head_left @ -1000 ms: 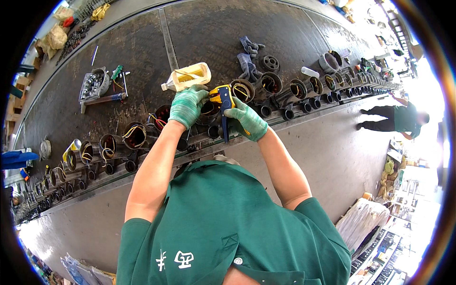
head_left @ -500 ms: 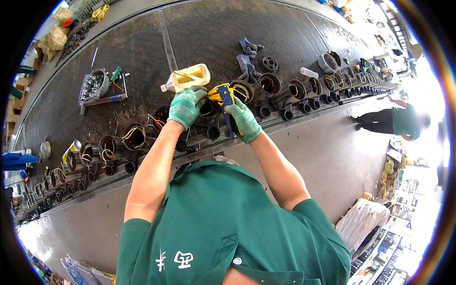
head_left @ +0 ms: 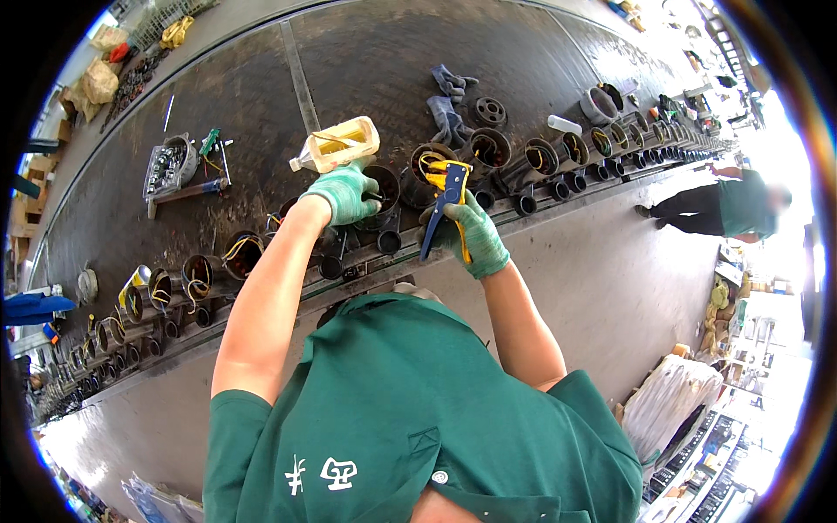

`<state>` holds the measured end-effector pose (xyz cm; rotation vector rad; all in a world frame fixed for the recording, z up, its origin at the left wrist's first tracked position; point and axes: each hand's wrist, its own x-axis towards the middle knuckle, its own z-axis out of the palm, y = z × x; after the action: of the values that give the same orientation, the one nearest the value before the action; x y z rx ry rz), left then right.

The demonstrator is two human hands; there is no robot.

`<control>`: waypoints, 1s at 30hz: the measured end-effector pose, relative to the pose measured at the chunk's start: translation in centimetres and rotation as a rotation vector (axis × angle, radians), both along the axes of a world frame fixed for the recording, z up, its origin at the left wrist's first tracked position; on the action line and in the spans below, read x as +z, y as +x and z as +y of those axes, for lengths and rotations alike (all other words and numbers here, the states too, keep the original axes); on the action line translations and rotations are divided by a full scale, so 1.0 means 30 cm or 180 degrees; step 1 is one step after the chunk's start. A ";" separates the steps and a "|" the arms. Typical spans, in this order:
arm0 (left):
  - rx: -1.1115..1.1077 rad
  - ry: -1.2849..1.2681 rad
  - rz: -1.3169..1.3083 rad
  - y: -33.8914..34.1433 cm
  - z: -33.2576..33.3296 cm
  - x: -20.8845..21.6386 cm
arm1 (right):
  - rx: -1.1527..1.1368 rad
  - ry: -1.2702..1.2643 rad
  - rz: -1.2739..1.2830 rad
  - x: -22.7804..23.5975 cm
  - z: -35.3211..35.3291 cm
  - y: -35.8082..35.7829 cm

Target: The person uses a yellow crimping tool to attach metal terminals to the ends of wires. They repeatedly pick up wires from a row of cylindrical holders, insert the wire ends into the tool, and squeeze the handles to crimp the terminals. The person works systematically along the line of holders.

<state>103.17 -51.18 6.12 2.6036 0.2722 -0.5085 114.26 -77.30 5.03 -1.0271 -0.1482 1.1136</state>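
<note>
Workbench (head_left: 366, 52), long and dark, carries a row of round metal housings (head_left: 384, 187) with yellow wires (head_left: 429, 162); the gloved left hand (head_left: 347, 190) grips one housing's rim, the right hand (head_left: 475, 234) clasps a yellow-and-blue wire stripper (head_left: 446, 196) at the wires, best squeezed squarely while the housing stays steadied.

Pale plastic bottle (head_left: 336, 145) lying on dark bench, grey gloves (head_left: 448, 103), tray of small metal parts (head_left: 167, 166)

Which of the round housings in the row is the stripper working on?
The housing directly above the right hand, yellow wires sticking out. The yellow-and-blue stripper has its head at those wires; the neighbouring housings have no tool at them.
</note>
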 end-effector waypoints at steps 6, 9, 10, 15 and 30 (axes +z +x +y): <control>-0.0246 0.0212 0.0546 0.098 -0.017 0.019 | -0.0008 -0.0017 0.0140 -0.045 -0.020 -0.034; -0.0140 0.0131 0.0135 0.078 -0.022 -0.003 | -0.0011 -0.0042 0.0118 -0.046 -0.026 -0.042; -0.0067 0.0117 -0.0101 0.055 -0.017 -0.028 | -0.0029 -0.0076 0.0126 -0.041 -0.027 -0.043; 0.0633 -0.0941 -0.0655 -0.051 0.009 -0.061 | -0.0099 -0.0039 -0.0013 -0.082 -0.038 -0.031; 0.0690 -0.0300 -0.2263 -0.080 -0.120 -0.143 | 0.0682 -0.0160 -0.0074 -0.025 0.018 -0.032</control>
<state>100.77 -54.78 1.85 2.4381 0.2700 0.4670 113.30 -76.75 4.28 -1.0877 -0.2548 1.3048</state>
